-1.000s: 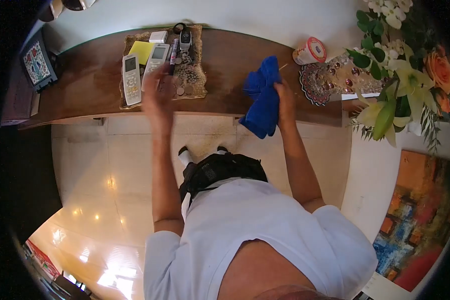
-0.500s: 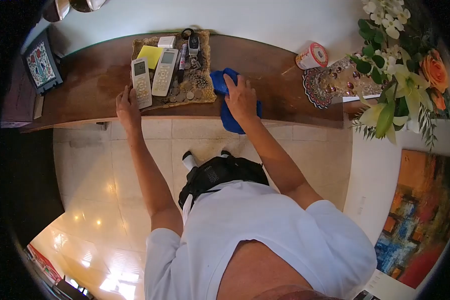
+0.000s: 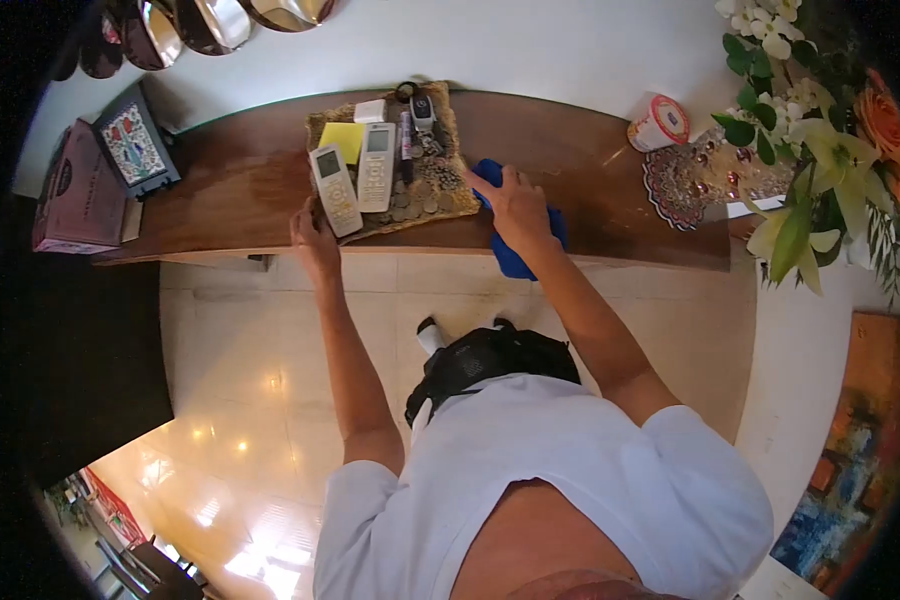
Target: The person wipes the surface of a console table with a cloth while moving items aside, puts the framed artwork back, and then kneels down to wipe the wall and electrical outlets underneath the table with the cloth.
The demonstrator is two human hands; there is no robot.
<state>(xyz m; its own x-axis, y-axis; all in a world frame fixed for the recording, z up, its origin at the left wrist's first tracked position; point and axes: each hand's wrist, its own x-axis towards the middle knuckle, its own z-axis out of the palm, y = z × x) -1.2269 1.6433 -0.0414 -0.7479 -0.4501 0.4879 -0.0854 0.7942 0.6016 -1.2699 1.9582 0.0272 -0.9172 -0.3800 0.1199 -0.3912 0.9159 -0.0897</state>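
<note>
Far left of the wooden counter (image 3: 232,165): a pinkish-brown box (image 3: 80,192), and just beside it a dark-framed picture (image 3: 133,143) leaning back, floral pattern.

Next, the left hand (image 3: 315,243), at the left front corner of the patterned tray (image 3: 451,130), fingers bent close to its edge; cannot tell whether they grip it. Tray lies on the counter, slightly askew. On it, a white remote (image 3: 336,190) at a slant by the left edge; yellow pad (image 3: 344,138) behind; second remote (image 3: 376,168) nearly straight; small white case (image 3: 370,110) at the back; marker (image 3: 406,145); car key (image 3: 423,112); coins (image 3: 415,206) towards the front.

Just right of the tray, the blue cloth (image 3: 513,258), bunched, partly over the counter's front edge. Right hand (image 3: 518,208) lies on top, index finger extended towards the tray; how tightly the other fingers close is hidden. Hands apart, tray between.

Farther right: a paper cup (image 3: 660,124), tilted in view, near an ornate mat (image 3: 660,192). Far right, flowers (image 3: 808,150), white and orange.
</note>
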